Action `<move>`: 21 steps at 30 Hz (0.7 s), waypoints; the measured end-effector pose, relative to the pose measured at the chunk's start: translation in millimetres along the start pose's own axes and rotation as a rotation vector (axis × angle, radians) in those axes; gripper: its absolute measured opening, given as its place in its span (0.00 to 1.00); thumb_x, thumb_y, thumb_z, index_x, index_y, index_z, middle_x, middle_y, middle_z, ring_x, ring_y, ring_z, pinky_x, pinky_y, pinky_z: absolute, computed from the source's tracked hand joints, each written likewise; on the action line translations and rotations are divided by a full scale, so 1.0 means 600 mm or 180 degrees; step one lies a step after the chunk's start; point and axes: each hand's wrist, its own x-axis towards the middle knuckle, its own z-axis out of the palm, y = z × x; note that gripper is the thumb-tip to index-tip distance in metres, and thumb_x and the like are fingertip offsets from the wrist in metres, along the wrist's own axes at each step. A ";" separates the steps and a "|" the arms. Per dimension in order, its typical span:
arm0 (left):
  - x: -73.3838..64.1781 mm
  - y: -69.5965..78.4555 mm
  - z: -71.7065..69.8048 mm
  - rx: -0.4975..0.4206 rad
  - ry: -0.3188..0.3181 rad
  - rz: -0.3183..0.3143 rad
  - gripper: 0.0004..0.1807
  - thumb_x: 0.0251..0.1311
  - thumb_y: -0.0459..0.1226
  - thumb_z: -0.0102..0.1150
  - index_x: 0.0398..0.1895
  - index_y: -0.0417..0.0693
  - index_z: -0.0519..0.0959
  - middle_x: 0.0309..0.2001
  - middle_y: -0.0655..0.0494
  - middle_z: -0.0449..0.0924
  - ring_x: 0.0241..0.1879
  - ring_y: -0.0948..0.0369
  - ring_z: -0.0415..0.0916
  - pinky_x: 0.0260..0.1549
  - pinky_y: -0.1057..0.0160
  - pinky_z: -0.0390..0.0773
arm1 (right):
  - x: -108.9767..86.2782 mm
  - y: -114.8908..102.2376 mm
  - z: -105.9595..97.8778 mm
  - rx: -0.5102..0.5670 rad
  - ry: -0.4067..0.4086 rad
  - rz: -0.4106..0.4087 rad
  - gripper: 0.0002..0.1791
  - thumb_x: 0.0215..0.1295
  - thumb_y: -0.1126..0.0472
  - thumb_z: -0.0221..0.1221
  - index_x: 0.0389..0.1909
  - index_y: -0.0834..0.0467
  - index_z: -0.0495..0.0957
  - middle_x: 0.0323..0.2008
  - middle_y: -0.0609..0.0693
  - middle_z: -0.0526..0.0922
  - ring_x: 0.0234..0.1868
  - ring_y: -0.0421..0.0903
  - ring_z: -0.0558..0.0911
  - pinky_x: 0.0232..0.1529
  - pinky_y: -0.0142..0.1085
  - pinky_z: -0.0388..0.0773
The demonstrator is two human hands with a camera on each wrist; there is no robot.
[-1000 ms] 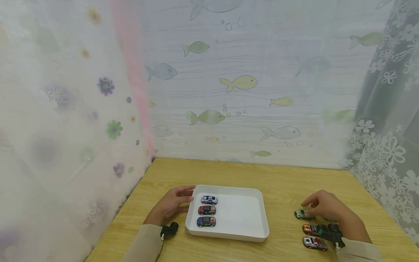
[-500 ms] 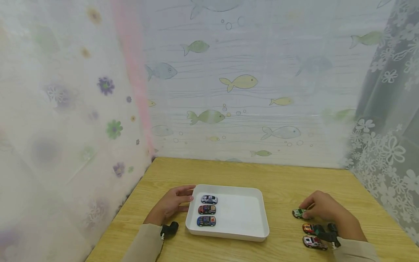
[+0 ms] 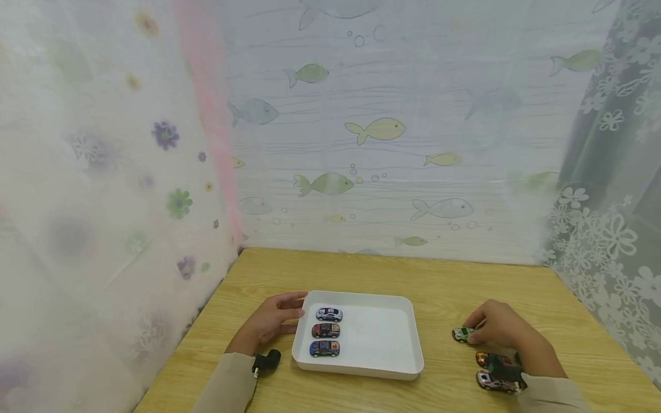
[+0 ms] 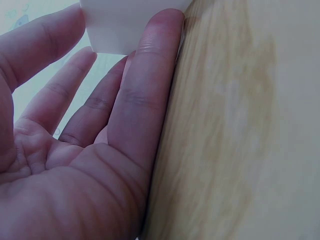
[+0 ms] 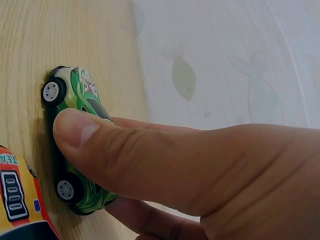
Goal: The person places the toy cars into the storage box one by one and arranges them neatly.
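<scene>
My right hand (image 3: pixel 498 326) pinches a green toy car (image 5: pixel 82 95) between thumb and fingers, right of the tray; its wheels are at or very near the tabletop. My left hand (image 3: pixel 268 321) rests at the left side of the white tray (image 3: pixel 361 371), fingers fairly straight and touching its wall, as the left wrist view also shows. Inside the tray, along its left side, stand a white toy car (image 3: pixel 329 314), a red toy car (image 3: pixel 325 330) and a blue toy car (image 3: pixel 325 348) in a column.
Below my right hand are an orange-red toy car (image 3: pixel 488 359) and a white-and-red toy car (image 3: pixel 493 381), both partly covered by the black wrist camera (image 3: pixel 508 373). The wooden table (image 3: pixel 439 281) meets a fish-print curtain (image 3: pixel 382 189) at the back.
My right hand has moved left with the green toy car, away from its earlier place above the other cars. The left hand and tray have stayed put.
</scene>
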 end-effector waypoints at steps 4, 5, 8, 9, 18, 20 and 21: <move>0.001 -0.001 0.000 0.0004 -0.0010 -0.0010 0.31 0.71 0.35 0.63 0.76 0.50 0.70 0.74 0.38 0.68 0.62 0.49 0.79 0.52 0.49 0.86 | 0.002 -0.004 0.003 0.0004 0.0014 0.0019 0.15 0.52 0.60 0.78 0.41 0.57 0.90 0.42 0.53 0.90 0.43 0.52 0.87 0.45 0.50 0.86; 0.001 0.000 -0.001 0.0002 -0.0011 -0.0022 0.31 0.71 0.35 0.63 0.76 0.51 0.70 0.74 0.38 0.68 0.62 0.49 0.79 0.52 0.49 0.86 | 0.003 -0.005 0.004 0.0002 0.0023 0.0030 0.15 0.52 0.60 0.78 0.41 0.57 0.90 0.42 0.53 0.90 0.43 0.52 0.87 0.45 0.50 0.86; -0.001 -0.001 -0.001 -0.0006 -0.0003 -0.0035 0.31 0.71 0.35 0.63 0.76 0.50 0.70 0.74 0.38 0.68 0.62 0.49 0.79 0.53 0.49 0.86 | 0.008 -0.009 0.007 -0.0025 0.0032 -0.0038 0.14 0.52 0.60 0.78 0.41 0.57 0.91 0.43 0.53 0.90 0.42 0.52 0.87 0.44 0.50 0.86; -0.001 -0.001 -0.001 -0.0014 0.0009 -0.0050 0.31 0.71 0.35 0.64 0.76 0.51 0.70 0.74 0.39 0.68 0.62 0.50 0.79 0.53 0.49 0.86 | 0.009 -0.010 0.008 -0.0023 0.0040 -0.0043 0.14 0.52 0.60 0.78 0.40 0.56 0.91 0.42 0.53 0.90 0.42 0.51 0.87 0.44 0.50 0.86; 0.000 0.000 -0.005 0.0005 0.0049 -0.0039 0.31 0.69 0.37 0.66 0.75 0.51 0.71 0.75 0.39 0.67 0.63 0.50 0.78 0.52 0.49 0.86 | 0.014 -0.020 0.017 -0.0044 0.0061 -0.0019 0.14 0.52 0.58 0.78 0.40 0.55 0.91 0.40 0.49 0.91 0.40 0.48 0.87 0.45 0.50 0.86; 0.000 -0.001 -0.005 0.0005 0.0021 -0.0031 0.32 0.69 0.37 0.66 0.75 0.51 0.71 0.75 0.39 0.67 0.63 0.50 0.79 0.52 0.49 0.86 | 0.013 -0.021 0.017 -0.0034 0.0050 0.0010 0.14 0.52 0.59 0.78 0.40 0.55 0.90 0.40 0.49 0.91 0.41 0.48 0.87 0.45 0.50 0.86; 0.000 -0.001 -0.004 0.0006 0.0018 -0.0030 0.32 0.69 0.37 0.66 0.75 0.51 0.71 0.75 0.39 0.67 0.63 0.50 0.79 0.52 0.49 0.86 | 0.013 -0.020 0.017 -0.0031 0.0048 0.0013 0.14 0.52 0.58 0.78 0.40 0.55 0.90 0.40 0.48 0.90 0.41 0.49 0.87 0.45 0.50 0.86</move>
